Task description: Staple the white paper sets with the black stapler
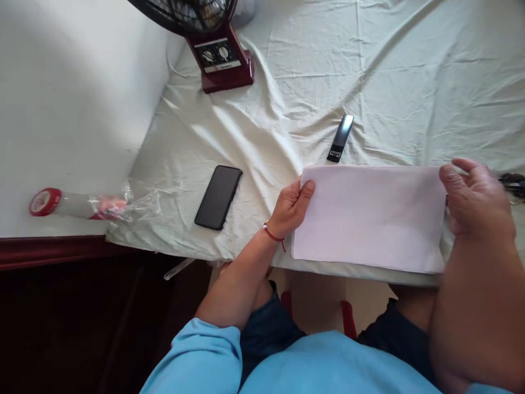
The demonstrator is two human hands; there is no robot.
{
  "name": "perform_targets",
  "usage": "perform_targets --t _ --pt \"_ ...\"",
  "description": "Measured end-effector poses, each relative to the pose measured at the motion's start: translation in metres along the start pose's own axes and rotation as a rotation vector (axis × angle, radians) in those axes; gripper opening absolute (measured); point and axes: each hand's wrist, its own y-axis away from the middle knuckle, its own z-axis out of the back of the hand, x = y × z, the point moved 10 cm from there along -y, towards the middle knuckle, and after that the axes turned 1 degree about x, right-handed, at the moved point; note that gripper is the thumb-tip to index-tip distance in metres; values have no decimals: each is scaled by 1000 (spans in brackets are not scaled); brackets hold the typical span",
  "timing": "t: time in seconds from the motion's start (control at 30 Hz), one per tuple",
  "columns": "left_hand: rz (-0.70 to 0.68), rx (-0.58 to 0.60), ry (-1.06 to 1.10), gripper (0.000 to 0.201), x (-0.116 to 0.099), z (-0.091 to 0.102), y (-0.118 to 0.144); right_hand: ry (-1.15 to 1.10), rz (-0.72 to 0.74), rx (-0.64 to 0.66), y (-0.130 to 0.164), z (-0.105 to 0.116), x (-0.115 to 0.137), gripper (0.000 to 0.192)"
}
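A folded white sheet of paper (371,216) lies at the near edge of a surface covered with a pale cloth (311,82). My left hand (292,207) grips the paper's left edge, thumb on top. A red thread circles that wrist. My right hand (476,200) holds the paper's right edge, fingers curled over it.
A black phone (219,196) lies face up left of the paper. A small black device (340,138) rests beyond the paper. A dark red fan base (221,57) stands at the back left. A red tape roll (44,201) and crumpled plastic (123,205) sit at far left.
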Motion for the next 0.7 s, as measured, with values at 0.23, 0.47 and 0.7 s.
perform_targets --t 0.23,0.47,0.7 --pt "184 -23 283 50 21 -5 -3 -397 -265 342 11 -22 -37 64" --pt "248 91 449 63 16 -13 -4 -383 -367 433 15 -27 -52 69" --pt "283 115 447 46 15 -16 -5 -349 -408 424 17 -29 -55 64"
